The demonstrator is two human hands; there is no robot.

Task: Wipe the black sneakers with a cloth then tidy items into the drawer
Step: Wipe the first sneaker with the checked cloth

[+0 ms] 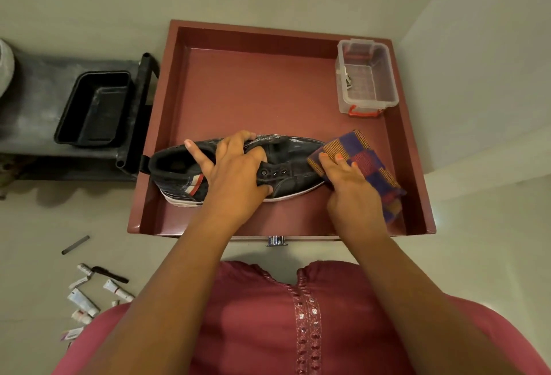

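A black sneaker (298, 157) with a white sole lies on its side in the open reddish-brown drawer (247, 88), toe pointing right. My left hand (235, 165) grips it across the laces and tongue, index finger lifted over the shoe's opening. My right hand (346, 177) holds a checked purple and orange cloth (369, 162) against the toe of the sneaker. The cloth trails down to the right over the drawer floor.
A clear plastic box (366, 76) with a red clasp stands in the drawer's far right corner. A black tray (95, 106) sits on a dark rack at left. Several small tubes (86, 300), a black pen (110, 273) and a grey stick (75, 244) lie on the floor at lower left.
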